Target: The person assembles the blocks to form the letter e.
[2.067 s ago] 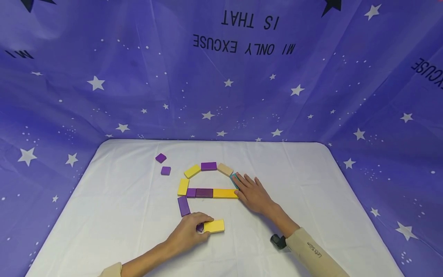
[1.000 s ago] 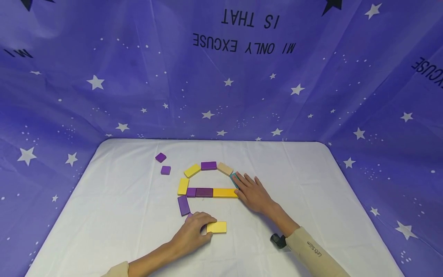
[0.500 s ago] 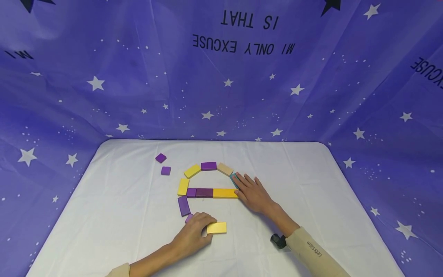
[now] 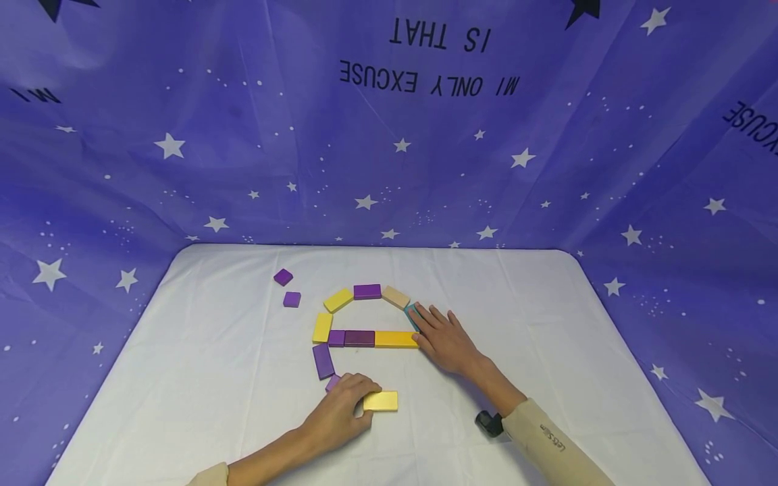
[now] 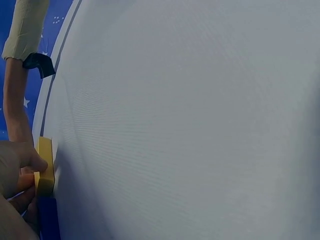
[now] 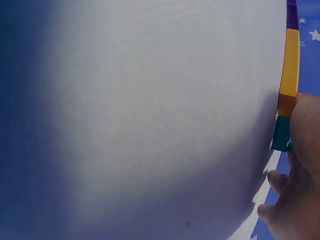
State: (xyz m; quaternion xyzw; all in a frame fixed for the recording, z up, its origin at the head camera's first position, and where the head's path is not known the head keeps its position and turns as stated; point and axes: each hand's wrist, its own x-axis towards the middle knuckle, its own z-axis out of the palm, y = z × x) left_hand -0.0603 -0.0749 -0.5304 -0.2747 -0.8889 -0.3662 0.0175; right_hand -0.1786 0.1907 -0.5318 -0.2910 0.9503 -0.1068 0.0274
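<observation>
My left hand (image 4: 340,412) pinches a pale yellow block (image 4: 380,401) by its left end, thumb on the near side and fingers on the far side. In the left wrist view the yellow block (image 5: 46,170) lies in line with a dark blue-purple block (image 5: 48,218) beside the fingers. A purple block (image 4: 332,383) is partly covered by the left hand. My right hand (image 4: 446,341) lies with straight fingers over a teal block (image 4: 412,317), its thumb at the right end of an orange block (image 4: 396,339). The right wrist view has the teal block (image 6: 281,133) end to end with the orange one.
Purple, yellow and tan blocks form an arch, with a purple block (image 4: 367,291) on top and a tan block (image 4: 395,298) beside it. A maroon block (image 4: 359,339) sits in the crossbar. Two small purple blocks (image 4: 292,299) lie apart, back left, on the white tablecloth (image 4: 516,304).
Over the first second my left hand and the yellow block shifted slightly right, uncovering part of a purple block. Since then both have hardly moved. The right hand has stayed in place.
</observation>
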